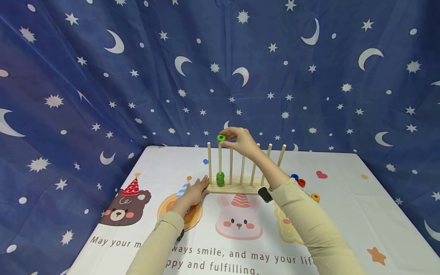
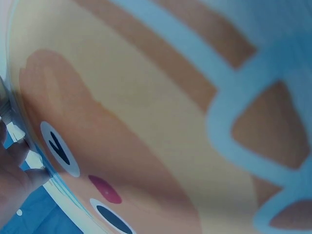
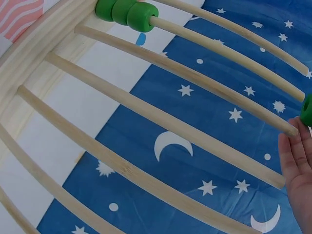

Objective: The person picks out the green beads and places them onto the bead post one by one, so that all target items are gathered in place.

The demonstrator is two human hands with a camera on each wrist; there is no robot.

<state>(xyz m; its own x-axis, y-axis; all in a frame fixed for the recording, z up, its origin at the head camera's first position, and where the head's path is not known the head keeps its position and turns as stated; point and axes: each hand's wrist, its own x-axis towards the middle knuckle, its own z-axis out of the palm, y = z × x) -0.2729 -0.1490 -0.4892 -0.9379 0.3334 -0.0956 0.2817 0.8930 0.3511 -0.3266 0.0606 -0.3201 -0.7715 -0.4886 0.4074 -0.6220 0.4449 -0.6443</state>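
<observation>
A wooden rack (image 1: 237, 189) with several upright rods stands on the table. Three green beads (image 3: 127, 13) are stacked at the foot of the second rod (image 1: 220, 160) from the left. My right hand (image 1: 243, 143) pinches another green bead (image 1: 221, 138) between thumb and fingers, right at that rod's top; the bead's hole shows from above. In the right wrist view, the fingers (image 3: 297, 151) and part of the held bead (image 3: 307, 111) appear at the right edge. Down at the rack's left end, my left hand (image 1: 195, 192) rests against the base with its fingers spread.
Right of the rack lie a blue bead (image 1: 294, 177), a red bead (image 1: 301, 183) and a yellow-orange bead (image 1: 315, 197). The white tablecloth (image 1: 165, 160) has printed animals and lettering. A blue curtain (image 1: 213, 76) with moons and stars hangs behind the table.
</observation>
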